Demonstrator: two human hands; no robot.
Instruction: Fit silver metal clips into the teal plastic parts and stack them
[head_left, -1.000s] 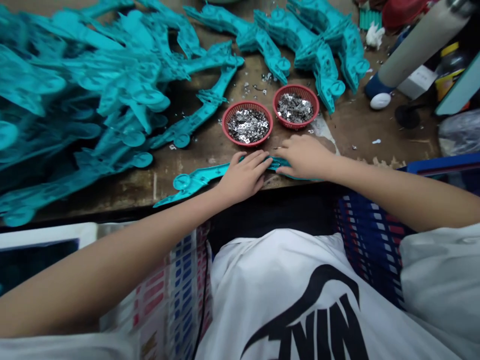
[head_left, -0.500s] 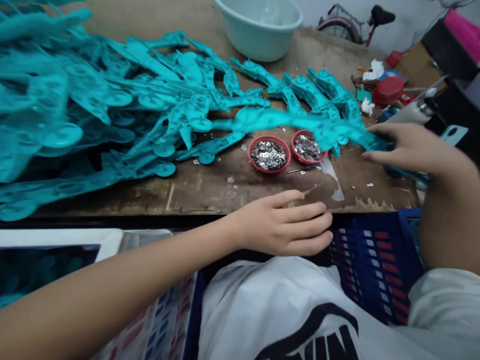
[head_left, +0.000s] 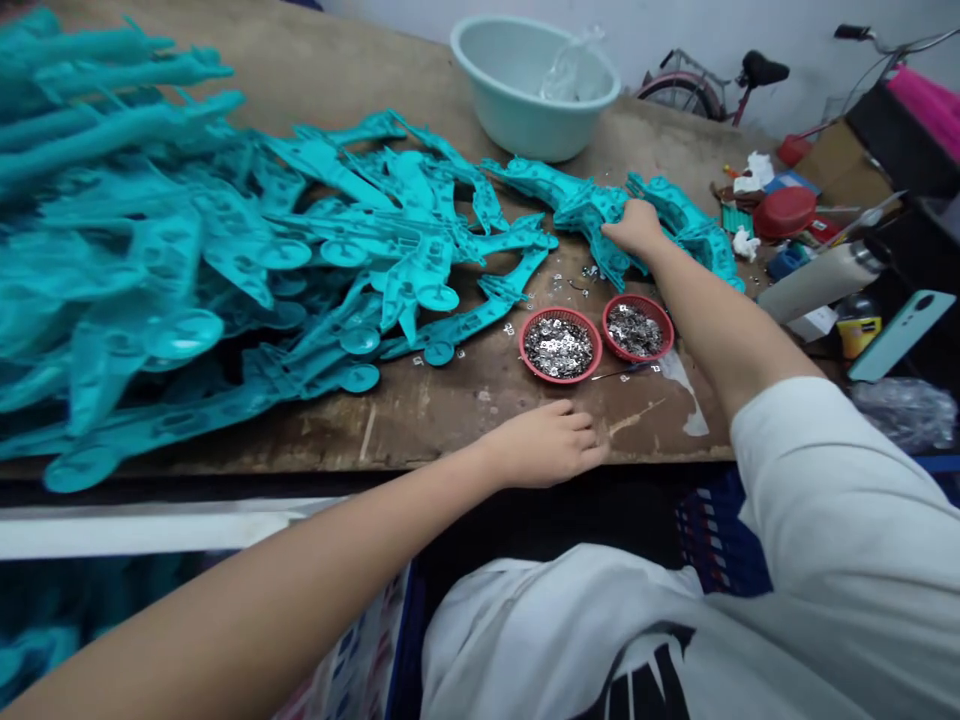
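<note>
right hand (head_left: pixel 637 228) grip closed on teal part (head_left: pixel 589 210) beyond baskets (head_left: pixel 524 352); left hand (head_left: pixel 547 445) grip open, flat at table (head_left: pixel 442 415) front edge.

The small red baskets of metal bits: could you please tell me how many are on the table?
2. The nearer basket sits just beyond the left hand; the farther basket is close beside it, by the right forearm. The teal pile could hide more.
</note>
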